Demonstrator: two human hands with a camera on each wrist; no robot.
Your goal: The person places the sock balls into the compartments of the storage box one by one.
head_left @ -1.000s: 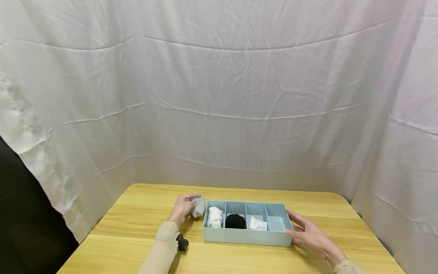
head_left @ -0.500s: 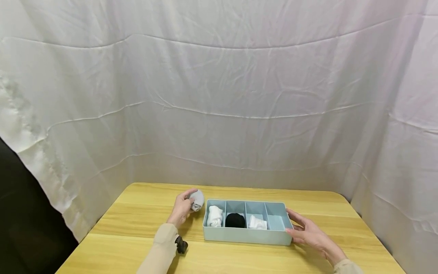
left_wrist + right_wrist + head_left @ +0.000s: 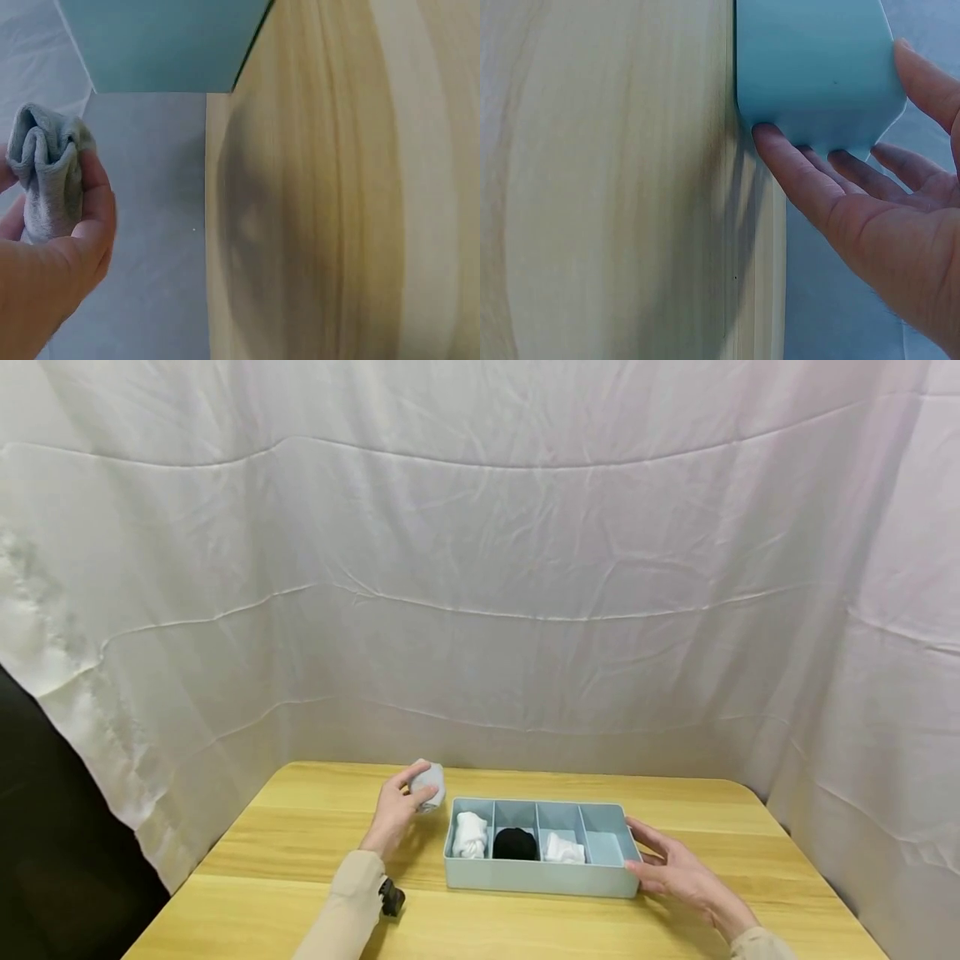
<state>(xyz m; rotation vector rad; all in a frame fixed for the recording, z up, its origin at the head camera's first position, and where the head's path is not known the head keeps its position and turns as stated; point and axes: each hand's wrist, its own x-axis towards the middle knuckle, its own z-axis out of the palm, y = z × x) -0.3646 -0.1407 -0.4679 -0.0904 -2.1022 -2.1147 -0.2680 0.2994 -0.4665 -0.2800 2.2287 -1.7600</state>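
My left hand (image 3: 393, 810) holds a rolled-up grey sock (image 3: 427, 787) between thumb and fingers, raised above the table to the left of the box. In the left wrist view the folded grey sock (image 3: 52, 169) shows its tucked-in top. At the other end, my right hand (image 3: 678, 872) grips the right end of a light blue divided box (image 3: 540, 878), thumb at the front corner and fingers toward the back. The box's compartments hold, from the left, a white rolled sock (image 3: 470, 835), a black one (image 3: 515, 844) and a white one (image 3: 564, 849). Its rightmost compartment (image 3: 603, 847) is bare.
The box stands on a wooden table (image 3: 300, 852) with rounded far corners. A pale grey curtain (image 3: 525, 652) hangs behind the table and at its sides. A dark area shows at the far left.
My left hand has lifted the grey sock and moved it slightly up and left, away from the box. The right hand and the box have stayed in place.
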